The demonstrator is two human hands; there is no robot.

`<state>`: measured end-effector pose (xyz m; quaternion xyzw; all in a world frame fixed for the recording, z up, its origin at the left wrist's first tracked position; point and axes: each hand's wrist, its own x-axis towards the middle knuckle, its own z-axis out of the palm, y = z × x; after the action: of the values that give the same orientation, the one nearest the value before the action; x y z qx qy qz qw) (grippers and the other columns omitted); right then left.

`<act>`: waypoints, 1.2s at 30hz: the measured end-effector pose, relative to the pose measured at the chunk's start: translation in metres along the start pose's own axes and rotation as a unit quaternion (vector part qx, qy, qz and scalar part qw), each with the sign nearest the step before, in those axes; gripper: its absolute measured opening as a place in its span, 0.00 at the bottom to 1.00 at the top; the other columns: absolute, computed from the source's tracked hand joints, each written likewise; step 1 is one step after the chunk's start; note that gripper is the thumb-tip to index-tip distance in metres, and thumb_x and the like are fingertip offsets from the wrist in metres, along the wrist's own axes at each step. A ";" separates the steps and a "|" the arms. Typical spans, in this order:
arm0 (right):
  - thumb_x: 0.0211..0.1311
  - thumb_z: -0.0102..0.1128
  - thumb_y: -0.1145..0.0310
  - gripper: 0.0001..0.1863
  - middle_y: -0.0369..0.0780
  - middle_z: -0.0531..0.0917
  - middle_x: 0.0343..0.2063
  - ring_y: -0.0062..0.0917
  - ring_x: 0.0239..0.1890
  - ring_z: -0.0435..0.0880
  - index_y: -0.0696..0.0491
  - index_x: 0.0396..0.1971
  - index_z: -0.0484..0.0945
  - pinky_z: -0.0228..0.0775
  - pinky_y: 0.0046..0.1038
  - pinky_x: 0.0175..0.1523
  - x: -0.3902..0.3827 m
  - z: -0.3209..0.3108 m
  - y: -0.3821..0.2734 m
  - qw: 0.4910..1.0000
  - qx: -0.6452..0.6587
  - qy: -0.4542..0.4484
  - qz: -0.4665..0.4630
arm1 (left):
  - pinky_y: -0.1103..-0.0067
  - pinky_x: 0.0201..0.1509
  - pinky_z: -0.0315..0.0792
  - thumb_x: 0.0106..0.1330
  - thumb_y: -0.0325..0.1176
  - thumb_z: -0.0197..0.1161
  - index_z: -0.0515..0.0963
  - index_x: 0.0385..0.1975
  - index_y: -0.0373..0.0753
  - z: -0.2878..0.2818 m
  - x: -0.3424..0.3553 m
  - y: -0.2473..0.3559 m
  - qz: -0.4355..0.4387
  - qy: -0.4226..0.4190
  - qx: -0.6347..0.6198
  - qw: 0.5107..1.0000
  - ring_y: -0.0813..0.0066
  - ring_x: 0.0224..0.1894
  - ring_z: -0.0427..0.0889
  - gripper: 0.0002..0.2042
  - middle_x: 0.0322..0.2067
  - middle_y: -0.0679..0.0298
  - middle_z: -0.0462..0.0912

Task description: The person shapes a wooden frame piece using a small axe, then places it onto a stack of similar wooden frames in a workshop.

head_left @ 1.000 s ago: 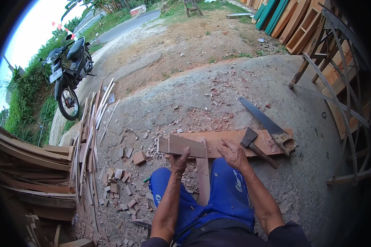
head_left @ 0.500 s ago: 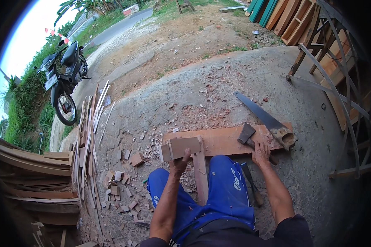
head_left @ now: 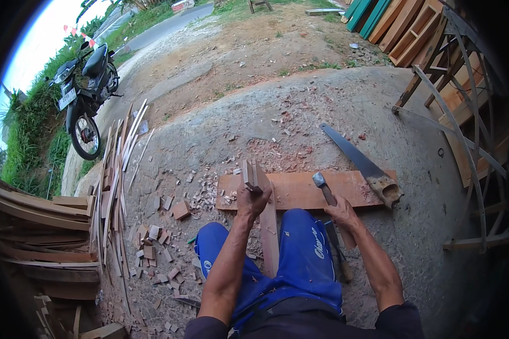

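My left hand (head_left: 249, 200) is closed around short wooden pieces (head_left: 253, 169) held on end above the left part of a reddish plank (head_left: 345, 186). A narrow beam (head_left: 269, 237) runs from the plank down between my blue-clad legs. My right hand (head_left: 339, 210) is closed around the handle of a hatchet (head_left: 319, 182), its metal head raised over the plank. A handsaw (head_left: 356, 158) rests with its wooden handle on the plank's right end. A dark bladed tool (head_left: 339, 260) lies beside my right thigh, partly hidden by my leg and arm.
Offcuts (head_left: 152, 246) and shavings litter the concrete floor (head_left: 164, 147). Long thin strips (head_left: 136, 141) and stacked timber (head_left: 45, 243) lie at the left. A motorbike (head_left: 90, 96) stands at the upper left. Leaning boards (head_left: 407, 37) and a frame of curved slats (head_left: 464, 138) stand at the right.
My left hand has turned the wooden pieces from crosswise to end-up. My right hand has moved right, taken hold of the hatchet and lifted it off its place on the plank, drawing it leftward.
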<state>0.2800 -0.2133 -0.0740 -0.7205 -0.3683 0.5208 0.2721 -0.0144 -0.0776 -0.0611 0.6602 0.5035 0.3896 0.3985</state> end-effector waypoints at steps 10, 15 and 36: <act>0.62 0.64 0.68 0.23 0.55 0.82 0.35 0.54 0.38 0.84 0.56 0.53 0.65 0.77 0.45 0.41 -0.109 0.010 -0.204 0.858 -0.214 0.097 -0.458 | 0.65 0.42 0.79 0.55 0.31 0.68 0.65 0.56 0.42 0.005 0.001 0.005 -0.043 0.004 0.016 0.999 0.55 0.34 0.87 0.28 0.35 0.53 0.85; 0.62 0.55 0.73 0.16 0.55 0.83 0.33 0.54 0.35 0.84 0.55 0.49 0.66 0.75 0.50 0.39 -0.106 0.030 -0.240 0.803 -0.471 0.016 -0.366 | 0.70 0.32 0.75 0.57 0.34 0.72 0.80 0.31 0.33 -0.002 0.002 0.015 0.039 -0.011 0.097 0.994 0.67 0.26 0.84 0.11 0.27 0.60 0.85; 0.57 0.56 0.75 0.21 0.52 0.84 0.34 0.53 0.37 0.84 0.54 0.51 0.67 0.76 0.50 0.40 -0.100 0.042 -0.251 0.800 -0.496 -0.006 -0.338 | 0.71 0.47 0.77 0.51 0.32 0.77 0.79 0.46 0.36 -0.020 0.014 0.040 0.104 -0.070 0.073 0.989 0.64 0.44 0.84 0.22 0.40 0.57 0.83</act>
<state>0.1594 -0.1487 0.1625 -0.5840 -0.7977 0.1462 0.0340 -0.0163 -0.0682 -0.0154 0.7621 0.4298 0.3442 0.3406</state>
